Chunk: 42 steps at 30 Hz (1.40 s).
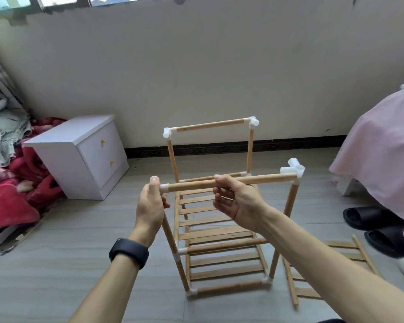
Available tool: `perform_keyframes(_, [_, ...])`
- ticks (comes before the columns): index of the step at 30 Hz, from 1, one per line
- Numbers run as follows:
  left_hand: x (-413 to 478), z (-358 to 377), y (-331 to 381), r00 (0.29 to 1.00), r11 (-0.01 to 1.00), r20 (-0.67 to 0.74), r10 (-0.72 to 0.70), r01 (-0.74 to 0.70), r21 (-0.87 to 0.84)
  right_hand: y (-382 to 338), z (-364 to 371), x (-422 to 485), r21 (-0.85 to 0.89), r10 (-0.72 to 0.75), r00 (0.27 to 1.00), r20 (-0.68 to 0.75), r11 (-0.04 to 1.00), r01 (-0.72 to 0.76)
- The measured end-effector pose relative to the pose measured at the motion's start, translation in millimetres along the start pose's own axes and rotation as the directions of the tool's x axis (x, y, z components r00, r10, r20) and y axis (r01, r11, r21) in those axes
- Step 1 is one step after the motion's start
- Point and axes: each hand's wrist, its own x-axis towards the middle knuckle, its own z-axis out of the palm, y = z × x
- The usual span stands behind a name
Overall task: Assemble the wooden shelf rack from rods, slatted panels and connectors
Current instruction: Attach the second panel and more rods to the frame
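Two hands hold the near top rod [254,179] of the rack [219,247], which stands on the floor [79,264] in the middle of the view. The left hand [149,206] grips the rod's left end at the left connector [164,188], thumb pointing up beside it. The right hand [238,201] holds the rod near its middle, thumb on top and fingers curled below.

The rack is pale wood with white plastic joints. The rod runs level to the right connector [293,170], a multi-way piece with open sockets facing up and sideways, which sits on top of the near right upright. The far rod [210,125] stands higher, with a white joint at each end, on two thin uprights. Two slatted shelves are in place: the upper shelf [201,208] at mid height and the lower shelf [226,269] near the floor, each framed by rods.

A spare panel [307,292] lies flat on the floor just right of the rack. A black watch [129,251] is on the left wrist. A white nightstand [79,159] and a red blanket [7,201] are to the left; black slippers [369,217] and a pink bedcover [378,141] are to the right.
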Motion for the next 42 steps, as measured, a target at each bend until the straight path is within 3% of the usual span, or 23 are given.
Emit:
perform_keyframes(3, [-4,3,4,0.999,0.996,-0.036,-0.024,0.026,0.08,-6,-9,-9,-0.098,0.012,1.0,-0.008,0.995,-0.013])
perform_keyframes(5, [-5,4,8,0.992,0.97,-0.13,-0.004,0.035,0.241,-11,-21,-17,-0.229,-0.009,1.0,-0.029,0.973,0.002])
perform_keyframes(8, [-13,9,21,0.918,0.837,-0.213,0.335,-0.186,0.515,-20,-42,-34,-0.467,-0.155,0.985,-0.069,0.878,0.106])
perform_keyframes(10, [-20,24,33,0.825,0.664,-0.063,0.562,-0.404,0.629,-28,-55,-44,-0.545,-0.322,0.94,-0.115,0.812,0.212])
perform_keyframes(12, [-27,50,42,0.744,0.498,0.137,0.654,-0.56,0.662,-36,-67,-53,-0.588,-0.532,0.827,-0.184,0.733,0.341])
perform_keyframes(14, [-33,84,51,0.685,0.368,0.333,0.648,-0.665,0.65,-45,-81,-58,-0.672,-0.717,0.635,-0.287,0.623,0.4])
perform_keyframes(16, [-42,121,61,0.653,0.296,0.483,0.584,-0.725,0.622,-53,-93,-60,-0.72,-0.794,0.462,-0.396,0.58,0.381])
perform_keyframes(17, [-45,138,64,0.643,0.273,0.541,0.542,-0.743,0.611,-55,-96,-60,-0.694,-0.78,0.43,-0.456,0.613,0.377])
perform_keyframes(18, [-48,154,66,0.643,0.265,0.581,0.499,-0.751,0.604,-57,-100,-59,-0.657,-0.746,0.437,-0.503,0.658,0.367])
perform_keyframes(20, [-52,180,68,0.653,0.248,0.608,0.453,-0.747,0.617,-59,-109,-53,-0.594,-0.661,0.537,-0.525,0.736,0.325])
perform_keyframes(23, [-52,196,66,0.666,0.212,0.571,0.48,-0.719,0.661,-57,-119,-46,-0.571,-0.529,0.754,-0.39,0.781,0.252])
perform_keyframes(25, [-48,195,64,0.647,0.18,0.559,0.518,-0.722,0.668,-54,-122,-43,-0.614,-0.503,0.817,-0.283,0.749,0.249])
perform_keyframes(28, [-43,188,62,0.617,0.187,0.57,0.543,-0.751,0.634,-51,-114,-40,-0.65,-0.515,0.827,-0.227,0.713,0.265])
perform_keyframes(32, [-38,175,60,0.587,0.202,0.587,0.558,-0.782,0.59,-49,-106,-30,-0.698,-0.545,0.798,-0.255,0.675,0.238])
perform_keyframes(42, [-33,164,67,0.638,0.243,0.598,0.485,-0.755,0.609,-48,-106,-26,-0.521,-0.512,0.808,-0.291,0.794,0.315])
